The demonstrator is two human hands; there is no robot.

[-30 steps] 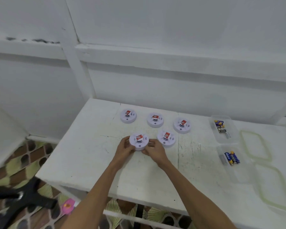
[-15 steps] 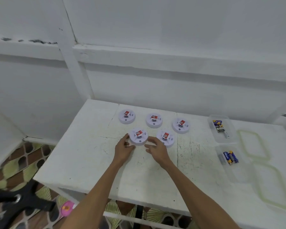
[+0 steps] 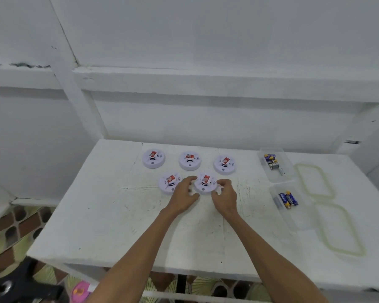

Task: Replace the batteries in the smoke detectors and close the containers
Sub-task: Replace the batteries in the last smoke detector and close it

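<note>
Both hands are out over the white table [image 3: 109, 217], one on each side of the front-right smoke detector [image 3: 205, 184]. The left hand [image 3: 184, 193] sits at its left edge, fingers curled & spread, thumb low near the rim; it also covers part of the right edge of the front-left detector [image 3: 169, 182]. The right hand [image 3: 224, 196] is at the other edge, fingers bent toward the rim. Neither hand is closed round it – both look loosely open, fingertips at or just beside the rim; can't tell if they actually touch, the shot's a bit blurred there.

5 detectors in all, white discs w/ a red-and-white bit on top, lying flat. Back row of 3: back-left detector [image 3: 153, 159], back-middle detector [image 3: 190, 160], back-right detector [image 3: 224, 164]. The front 2 sit just in front, close together.

Off to the right, well apart from the detectors, 2 clear containers, both w/o lids on. The far container [image 3: 280, 178] holds a few batteries [image 3: 271, 164] & small bits I can't make out. The near container [image 3: 293, 224] holds blue-and-yellow batteries [image 3: 288, 200]. Right of each lies its lid flat on the table: far lid [image 3: 302, 184], near lid [image 3: 325, 237], both clear w/ a pale greenish seal round the edge.

White wall behind, patterned floor below left.
</note>
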